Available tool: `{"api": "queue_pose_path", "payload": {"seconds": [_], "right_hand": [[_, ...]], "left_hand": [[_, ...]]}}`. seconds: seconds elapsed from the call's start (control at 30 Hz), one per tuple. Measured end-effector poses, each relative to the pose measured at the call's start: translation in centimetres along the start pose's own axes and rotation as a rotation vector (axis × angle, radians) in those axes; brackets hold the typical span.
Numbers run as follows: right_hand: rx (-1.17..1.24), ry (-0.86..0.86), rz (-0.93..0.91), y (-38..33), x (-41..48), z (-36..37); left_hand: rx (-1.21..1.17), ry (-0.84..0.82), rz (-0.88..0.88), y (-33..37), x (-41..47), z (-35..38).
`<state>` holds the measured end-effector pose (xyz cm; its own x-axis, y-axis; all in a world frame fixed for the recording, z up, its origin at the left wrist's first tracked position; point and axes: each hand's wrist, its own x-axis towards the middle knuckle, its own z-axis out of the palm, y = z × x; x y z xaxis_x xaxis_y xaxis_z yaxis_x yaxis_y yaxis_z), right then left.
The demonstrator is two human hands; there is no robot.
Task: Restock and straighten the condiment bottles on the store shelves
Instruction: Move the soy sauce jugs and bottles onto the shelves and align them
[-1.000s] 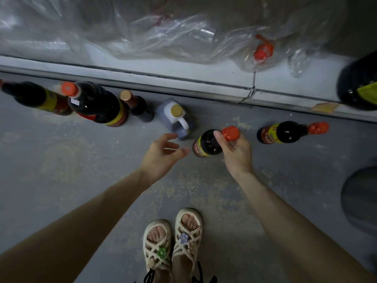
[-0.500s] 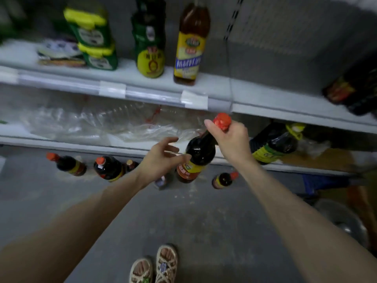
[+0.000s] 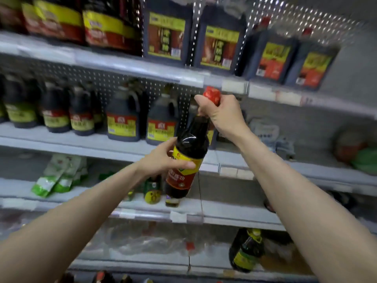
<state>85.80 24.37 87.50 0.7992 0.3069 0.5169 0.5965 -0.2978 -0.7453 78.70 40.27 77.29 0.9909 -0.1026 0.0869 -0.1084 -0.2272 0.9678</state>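
A dark sauce bottle [image 3: 188, 152] with a red cap and a yellow-and-red label is held up, tilted, in front of the shelves. My right hand [image 3: 221, 113] grips its neck just under the cap. My left hand [image 3: 165, 159] holds the body at the label, thumb across the front. Behind the bottle, a middle shelf [image 3: 81, 142] carries a row of dark jugs [image 3: 122, 117] with yellow-and-red labels. To the right of that row, behind my right hand, the shelf shows a bare stretch [image 3: 230, 152].
The top shelf holds large dark jugs [image 3: 166, 35] with yellow labels. Green packets [image 3: 59, 176] and small bottles [image 3: 152, 189] sit on a lower shelf. Crumpled clear plastic [image 3: 146, 240] and a dark jug [image 3: 245, 251] lie on the bottom shelf. Bottle tops [image 3: 102, 276] show at the floor.
The bottle came up from the floor to shelf height in my right hand. My left hand, open before, now holds the bottle's body. The view swung from the floor up to the shelves.
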Motion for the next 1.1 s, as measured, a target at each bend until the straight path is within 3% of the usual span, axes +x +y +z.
{"api": "queue_pose_path", "payload": {"seconds": [0.23,0.43,0.8,1.1], "right_hand": [[0.103,-0.022,-0.216,-13.7,4.9,-4.4],[0.146,-0.085,-0.338,-20.4,6.5,-4.7],[0.082,-0.258,-0.324,-23.8,7.9,3.6],[0.141,-0.264,-0.347,-29.2,9.8,15.6]], "left_hand": [[0.134,0.116,0.181,13.7,-2.4,-3.8],[0.178,0.301,0.286,19.0,-4.4,-6.8],[0.212,0.497,0.331,20.7,-7.2,-15.1],[0.218,0.453,0.328,18.0,-10.5,-27.6]]}}
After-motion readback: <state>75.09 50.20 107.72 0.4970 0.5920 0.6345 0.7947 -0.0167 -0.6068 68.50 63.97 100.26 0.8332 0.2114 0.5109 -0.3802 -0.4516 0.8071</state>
